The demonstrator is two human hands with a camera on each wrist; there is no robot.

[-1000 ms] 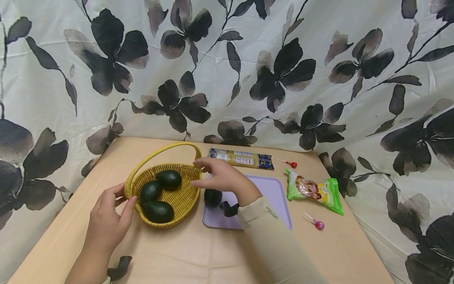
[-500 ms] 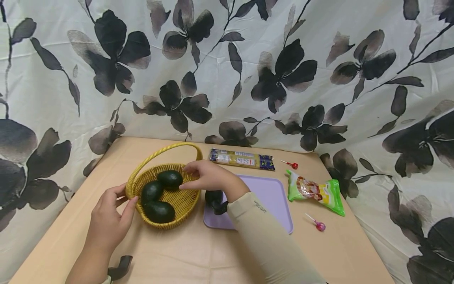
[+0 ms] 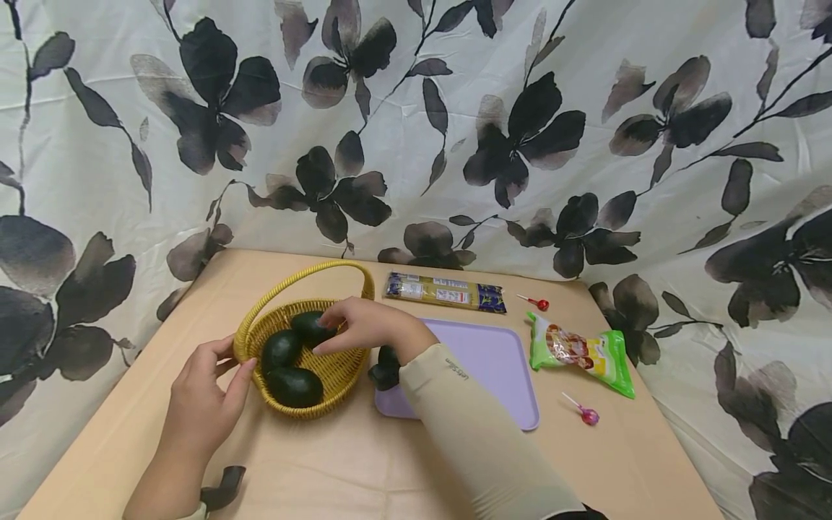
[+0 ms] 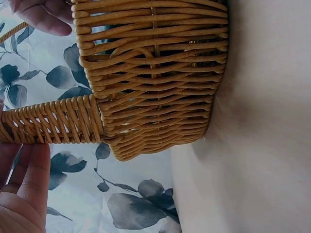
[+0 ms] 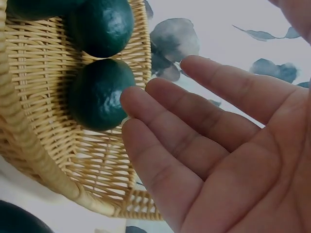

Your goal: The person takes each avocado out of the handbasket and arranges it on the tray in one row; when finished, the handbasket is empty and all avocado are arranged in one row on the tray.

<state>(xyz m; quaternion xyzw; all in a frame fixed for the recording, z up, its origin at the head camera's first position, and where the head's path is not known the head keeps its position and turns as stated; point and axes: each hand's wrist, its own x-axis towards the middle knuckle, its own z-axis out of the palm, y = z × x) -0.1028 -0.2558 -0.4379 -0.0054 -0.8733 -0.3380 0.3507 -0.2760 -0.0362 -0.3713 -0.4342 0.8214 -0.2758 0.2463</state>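
While our left hand (image 3: 206, 393) pinches the foot of the handle (image 4: 53, 121) on the yellow wicker basket (image 3: 347, 372), our right hand (image 3: 367, 326) reaches over its other side, fingers extended and thumb apart, fingertips at the farthest avocado (image 3: 307, 326); whether they touch it, we cannot tell. We see two more avocados (image 3: 295, 388) inside, nearer us, and a fourth avocado (image 3: 388, 354) on the lilac tray (image 3: 484, 365).

Close to the cuff of the person's right sleeve (image 3: 484, 437) I can make out small dark lettering, "Let's Slim" as best I can read it. Near the worktop's (image 3: 351, 462) far edge, a gold-and-blue packet (image 3: 445, 292) has labels too small to read.
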